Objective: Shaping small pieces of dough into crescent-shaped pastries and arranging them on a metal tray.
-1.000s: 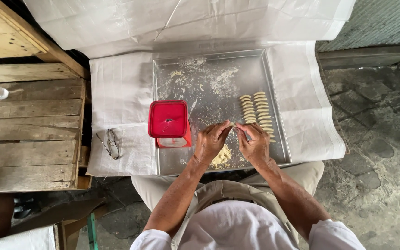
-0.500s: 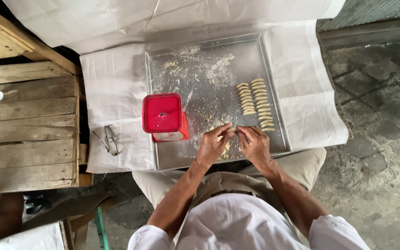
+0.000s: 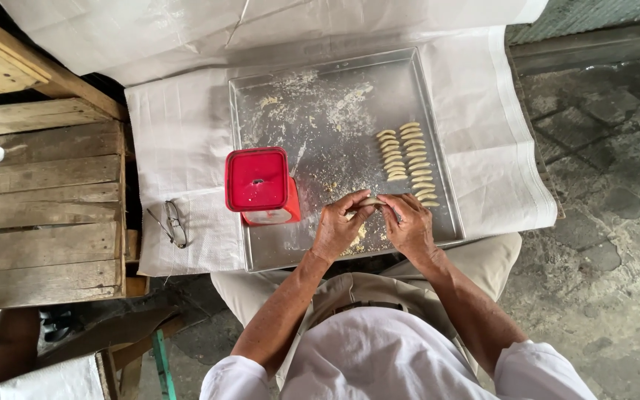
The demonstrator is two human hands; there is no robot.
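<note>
From the head view, both hands meet over the near edge of the metal tray, and between them sits a small piece of dough. The left hand pinches its left end, fingers curled closed on it; the right hand closes on the right end. The dough's long axis runs left to right, spanning fingertip to fingertip, so neither hand is nearer: they share it evenly. Just beyond the right hand, up the tray, two rows of shaped dough crescents lie side by side, each piece also lying crosswise. The red container stands just left of the left hand, at the tray's left edge. Eyeglasses rest on the white cloth, well apart.
</note>
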